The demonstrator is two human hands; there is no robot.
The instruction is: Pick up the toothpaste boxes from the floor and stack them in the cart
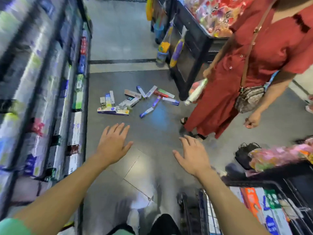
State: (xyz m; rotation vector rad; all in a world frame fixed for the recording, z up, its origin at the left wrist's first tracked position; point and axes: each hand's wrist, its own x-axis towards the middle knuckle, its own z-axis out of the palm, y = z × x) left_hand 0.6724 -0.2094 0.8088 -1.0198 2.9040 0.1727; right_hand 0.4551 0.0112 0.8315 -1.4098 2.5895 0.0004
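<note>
Several toothpaste boxes (pixel 130 102) lie scattered on the grey floor in the middle of the aisle, some piled on each other at the left, others spread to the right. My left hand (pixel 112 143) and my right hand (pixel 192 156) are stretched forward above the floor, fingers spread, palms down, holding nothing. Both hang short of the boxes. The cart (pixel 208 212) stands at the bottom right, with several boxes (pixel 264 209) inside it.
Stocked shelves (pixel 50 92) run along the left side. A person in a red dress (pixel 250 68) stands right of the boxes, holding a packet. A dark display stand (pixel 189 53) rises behind them. A black bag (pixel 243 153) sits at the right.
</note>
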